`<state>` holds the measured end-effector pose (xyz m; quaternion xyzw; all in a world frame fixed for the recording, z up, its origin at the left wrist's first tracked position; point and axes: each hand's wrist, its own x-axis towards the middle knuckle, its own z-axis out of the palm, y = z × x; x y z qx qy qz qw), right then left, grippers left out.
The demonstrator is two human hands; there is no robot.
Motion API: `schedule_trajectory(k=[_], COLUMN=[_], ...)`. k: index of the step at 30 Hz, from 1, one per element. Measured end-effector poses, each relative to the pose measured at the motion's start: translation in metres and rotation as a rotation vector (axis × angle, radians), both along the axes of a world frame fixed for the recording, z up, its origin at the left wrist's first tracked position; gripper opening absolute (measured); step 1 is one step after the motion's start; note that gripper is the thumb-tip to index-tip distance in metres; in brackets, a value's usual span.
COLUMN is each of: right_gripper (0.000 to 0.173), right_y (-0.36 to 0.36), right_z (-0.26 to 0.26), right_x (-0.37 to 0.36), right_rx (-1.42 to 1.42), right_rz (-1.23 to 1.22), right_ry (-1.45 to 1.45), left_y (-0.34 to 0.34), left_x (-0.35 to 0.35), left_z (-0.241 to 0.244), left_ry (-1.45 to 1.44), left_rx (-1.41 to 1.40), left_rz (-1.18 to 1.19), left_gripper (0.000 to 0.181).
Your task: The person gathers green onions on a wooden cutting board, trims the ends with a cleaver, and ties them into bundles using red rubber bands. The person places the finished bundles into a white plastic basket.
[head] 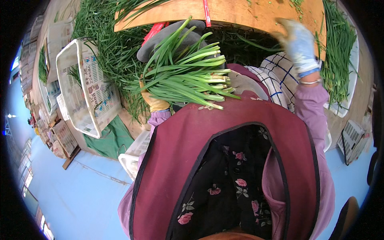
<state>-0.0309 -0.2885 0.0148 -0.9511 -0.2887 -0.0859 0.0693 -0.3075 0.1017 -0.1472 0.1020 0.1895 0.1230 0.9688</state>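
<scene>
A bunch of green leafy stalks, apparently garlic chives [192,76], lies across my lap with its pale cut ends to the right. My left hand [156,102], in a yellowish glove, grips the leafy side from below; its fingers are mostly hidden under the leaves. My right hand [300,45], in a soiled white-and-blue glove, is raised at the right part of the wooden board's edge [240,15]. Motion blurs it, but its fingers look apart and I see nothing between them. A maroon apron [234,111] covers my front.
Loose chives [111,45] are heaped at the left. A white plastic crate [79,90] bearing writing leans there, above a green cloth [111,138]. On the right, more chives [337,57] fill a white crate [351,90]. A red strip [207,13] hangs over the board's edge.
</scene>
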Motion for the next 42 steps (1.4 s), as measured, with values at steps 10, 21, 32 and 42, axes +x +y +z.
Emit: schedule_trajectory(k=[10, 21, 32, 42], right_gripper=[0.023, 0.027, 0.032, 0.037], right_y=[0.099, -0.043, 0.159, 0.166], right_z=[-0.017, -0.016, -0.014, -0.027], right_x=[-0.032, 0.026, -0.028, -0.007], right_rx=[0.598, -0.394, 0.423, 0.303], right_rz=[0.291, -0.38, 0.485, 0.44], right_ry=[0.772, 0.232, 0.752, 1.523], left_y=[-0.004, -0.011, -0.01, -0.015], left_x=[0.009, 0.011, 0.008, 0.012], left_z=[0.01, 0.011, 0.016, 0.019], left_ry=[0.084, 0.116, 0.03, 0.03], left_rx=[0.055, 0.161, 0.052, -0.013], left_rz=[0.025, 0.068, -0.007, 0.011], left_gripper=[0.045, 0.043, 0.049, 0.047])
